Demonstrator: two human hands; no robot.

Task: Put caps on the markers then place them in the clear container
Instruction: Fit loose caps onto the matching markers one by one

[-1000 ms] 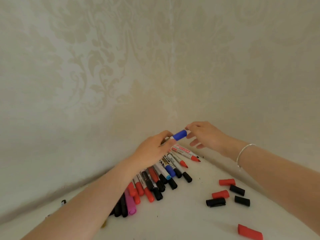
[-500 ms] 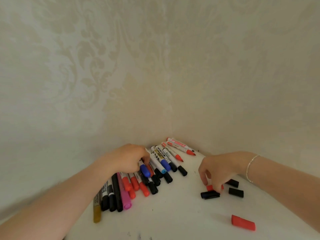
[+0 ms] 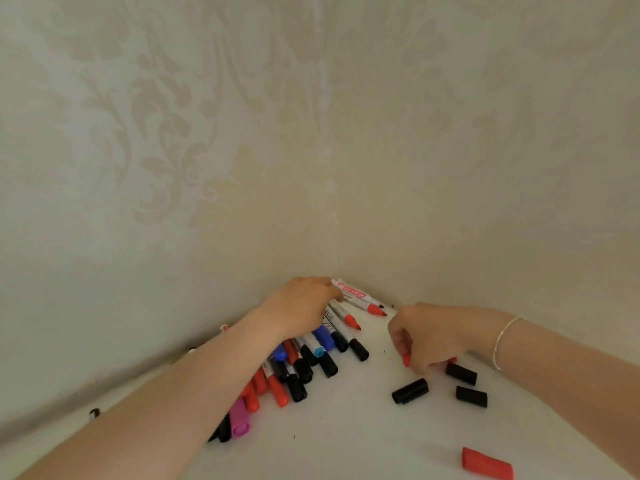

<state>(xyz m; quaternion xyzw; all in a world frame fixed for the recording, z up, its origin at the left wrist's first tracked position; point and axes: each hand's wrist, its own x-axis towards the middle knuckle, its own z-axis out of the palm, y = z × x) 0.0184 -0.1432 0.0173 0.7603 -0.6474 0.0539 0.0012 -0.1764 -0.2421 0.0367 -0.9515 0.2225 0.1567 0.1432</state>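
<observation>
Markers (image 3: 311, 362), slim plastic cylinders, lie fanned on a white tabletop (image 3: 346, 445) under damask wallpaper (image 3: 156, 150). Left hand (image 3: 304, 306) pinches an uncapped red marker (image 3: 356, 296); right hand (image 3: 426, 336) pinches a red cap (image 3: 407, 360).

Markers (image 3: 313, 358) under the left hand (image 3: 304, 308) look like smooth plastic, slightly glossy barrels with printed labels. Black caps (image 3: 410, 390) just below the right hand (image 3: 426, 336) are matt plastic, the red cap (image 3: 486, 463) too. Table (image 3: 346, 441) is smooth, matt white. Wallpaper (image 3: 207, 150) behind has a soft-sheen damask pattern. Thin shiny bracelet (image 3: 504, 341), metal-looking.
</observation>
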